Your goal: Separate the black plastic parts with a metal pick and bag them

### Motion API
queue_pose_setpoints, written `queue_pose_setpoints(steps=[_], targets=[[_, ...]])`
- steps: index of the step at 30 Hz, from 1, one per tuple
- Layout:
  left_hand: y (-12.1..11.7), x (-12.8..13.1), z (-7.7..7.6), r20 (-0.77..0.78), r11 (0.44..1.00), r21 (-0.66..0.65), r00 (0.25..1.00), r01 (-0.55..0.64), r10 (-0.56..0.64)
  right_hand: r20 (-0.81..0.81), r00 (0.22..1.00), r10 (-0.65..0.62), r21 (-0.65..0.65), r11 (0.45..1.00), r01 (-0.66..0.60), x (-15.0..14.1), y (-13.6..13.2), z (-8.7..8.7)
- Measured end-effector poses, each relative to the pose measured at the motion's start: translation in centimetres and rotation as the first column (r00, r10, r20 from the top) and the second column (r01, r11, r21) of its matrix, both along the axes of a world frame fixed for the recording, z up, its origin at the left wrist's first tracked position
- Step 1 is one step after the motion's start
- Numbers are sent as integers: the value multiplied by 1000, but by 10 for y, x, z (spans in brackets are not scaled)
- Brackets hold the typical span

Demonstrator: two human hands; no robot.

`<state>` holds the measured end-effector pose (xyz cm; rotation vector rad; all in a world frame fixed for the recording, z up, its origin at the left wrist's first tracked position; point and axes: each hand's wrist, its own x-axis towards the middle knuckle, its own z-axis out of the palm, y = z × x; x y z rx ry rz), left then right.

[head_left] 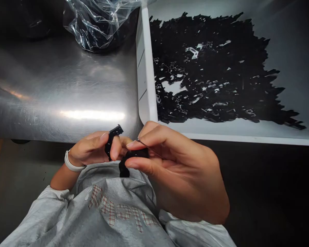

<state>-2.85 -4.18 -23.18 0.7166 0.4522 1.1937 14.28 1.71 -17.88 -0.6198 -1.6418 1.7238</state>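
My left hand (pixel 90 149) pinches a small black plastic part (pixel 111 139) upright between thumb and fingers, just in front of the steel table's edge. My right hand (pixel 175 168) grips a second, curved black plastic part (pixel 131 159) between thumb and forefinger. A thin metal sliver (pixel 150 148) runs along the right forefinger, and its exact nature is too fine to tell. The two black parts are close together but apart, held over my grey sweatshirt (pixel 110 206).
A white tray (pixel 146 61) to the right holds a wide heap of black plastic parts (pixel 208 68). A clear plastic bag (pixel 98 24) with dark contents sits at the back of the stainless steel table (pixel 59 92). A white band (pixel 73 163) circles my left wrist.
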Motion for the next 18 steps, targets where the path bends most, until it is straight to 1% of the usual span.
queue_pose_setpoints(steps=[1,3,5,8,10,12,15,16,18], targets=[[0,0,-1,-37,1000,-2,999,-13,13,18,999,31,-20,999,-31,0,0,1],[0,-1,-5,-107,1000,-3,994,-15,15,54,995,83,-98,992,-77,2,0,1],[0,-3,-10,-152,1000,-2,988,18,-18,87,991,105,-168,982,-89,3,0,0],[-2,-8,-17,-189,998,14,980,68,-64,117,983,143,-223,968,-114,5,4,0],[-3,-10,-21,-207,996,17,975,91,-86,71,982,175,-263,953,-151,5,7,0],[-5,-11,-24,-222,993,2,969,115,-112,-9,978,210,-311,929,-203,5,9,0],[-8,-11,-24,-222,989,-6,964,150,-148,-95,965,245,-364,894,-262,4,10,0],[-8,-10,-23,-216,988,-5,964,155,-152,-99,968,231,-367,896,-252,4,10,0],[-7,-7,-19,-181,989,10,973,150,-146,-77,983,168,-349,919,-184,6,10,-2]])
